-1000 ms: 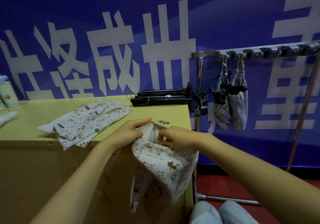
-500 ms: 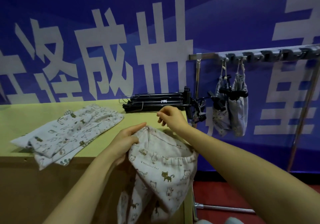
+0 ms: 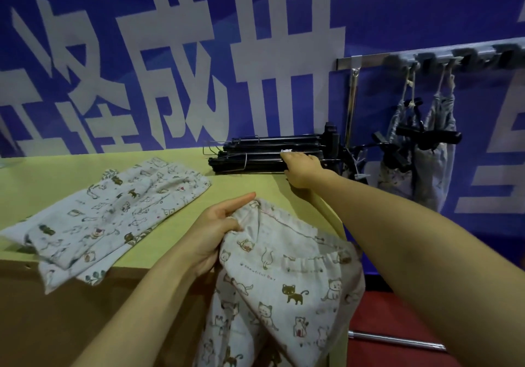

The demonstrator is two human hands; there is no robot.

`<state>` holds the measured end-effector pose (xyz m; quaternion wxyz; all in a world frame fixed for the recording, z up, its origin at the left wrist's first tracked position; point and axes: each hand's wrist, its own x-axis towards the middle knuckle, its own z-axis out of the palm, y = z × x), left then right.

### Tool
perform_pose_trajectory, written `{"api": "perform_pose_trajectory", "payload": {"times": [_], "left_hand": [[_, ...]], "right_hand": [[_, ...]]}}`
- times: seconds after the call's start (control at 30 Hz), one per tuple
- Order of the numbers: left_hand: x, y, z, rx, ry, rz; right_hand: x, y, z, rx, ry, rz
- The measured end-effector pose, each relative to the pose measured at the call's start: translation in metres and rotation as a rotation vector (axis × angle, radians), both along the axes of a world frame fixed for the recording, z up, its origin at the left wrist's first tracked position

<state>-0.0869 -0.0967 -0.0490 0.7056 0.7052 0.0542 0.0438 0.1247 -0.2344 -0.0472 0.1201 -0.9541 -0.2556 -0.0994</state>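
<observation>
My left hand (image 3: 216,230) grips the waistband of a pair of white cat-print trousers (image 3: 284,287), which hang down over the table's front right corner. My right hand (image 3: 301,169) is stretched out to the stack of black clip hangers (image 3: 255,153) at the back of the table. Its fingers lie on the right end of the stack with the thumb in front, and nothing is lifted.
A second pair of cat-print trousers (image 3: 113,210) lies flat on the yellow table (image 3: 71,168) to the left. Right of the table stands a metal rack (image 3: 426,57) with two garments (image 3: 420,151) hung on hangers. A blue banner covers the wall behind.
My right hand let go of the waistband and reached forward to the hanger stack. My left hand kept hold of the trousers, which sagged lower. The view shifted right.
</observation>
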Motion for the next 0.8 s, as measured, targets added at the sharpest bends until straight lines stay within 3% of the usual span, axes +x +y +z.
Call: {"api": "perform_pose_trajectory", "payload": {"times": [0.23,0.5,0.8], "left_hand": [[0.002,0.001,0.001,-0.015,-0.005,0.008],[-0.003,-0.005,0.003,0.002,-0.010,0.045],[-0.006,-0.008,0.000,-0.074,-0.051,0.078]], "right_hand": [[0.003,0.009,0.001,-0.096,-0.182,-0.086],[-0.012,0.003,0.004,-0.028,-0.048,-0.014],[-0.036,0.001,0.010,-0.077,-0.049,0.076]]}}
